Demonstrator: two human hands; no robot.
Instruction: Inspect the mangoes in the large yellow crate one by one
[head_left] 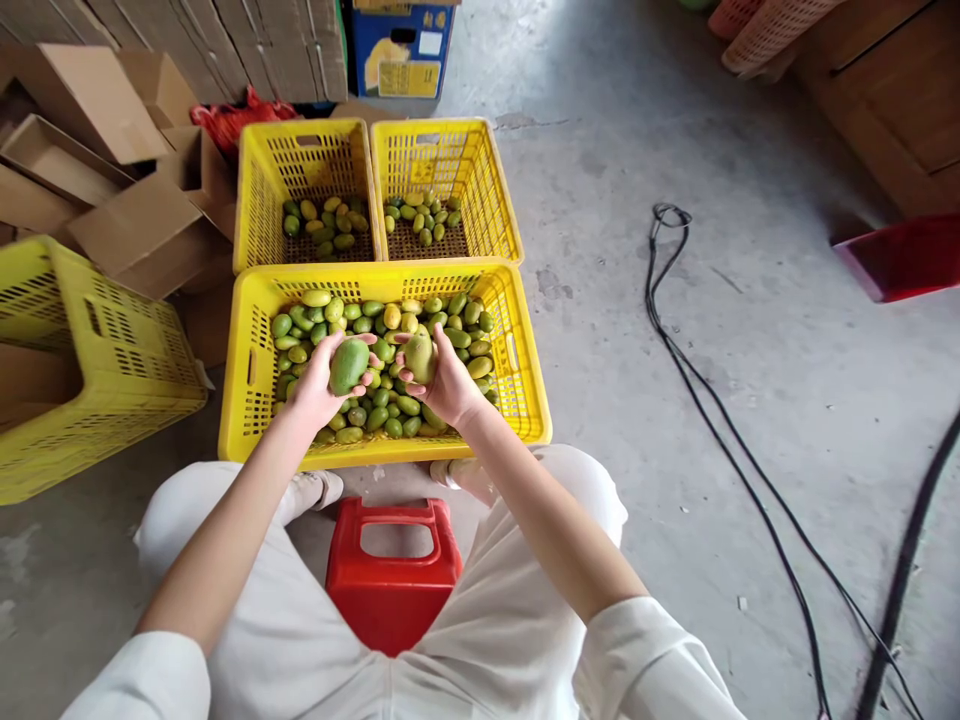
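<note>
Over the front yellow crate [386,456] I hold up one fruit in each hand. My left hand [319,385] is closed around a green mango [349,367]. A yellower green mango [419,358] sits in my right hand [452,390], fingers curled about it. Below both hands, many green and yellowish mangoes [394,428] lie loose in the crate. Behind it stand two smaller yellow crates side by side. The left crate [306,150] and the right crate [480,180] each have a layer of mangoes on the bottom.
Cardboard boxes [142,225] are heaped at the left, beside a tilted yellow crate [120,350]. Between my legs is a red plastic stool [390,590]. Black cables [697,390] run across the concrete floor at right. A blue carton [405,50] stands at the back.
</note>
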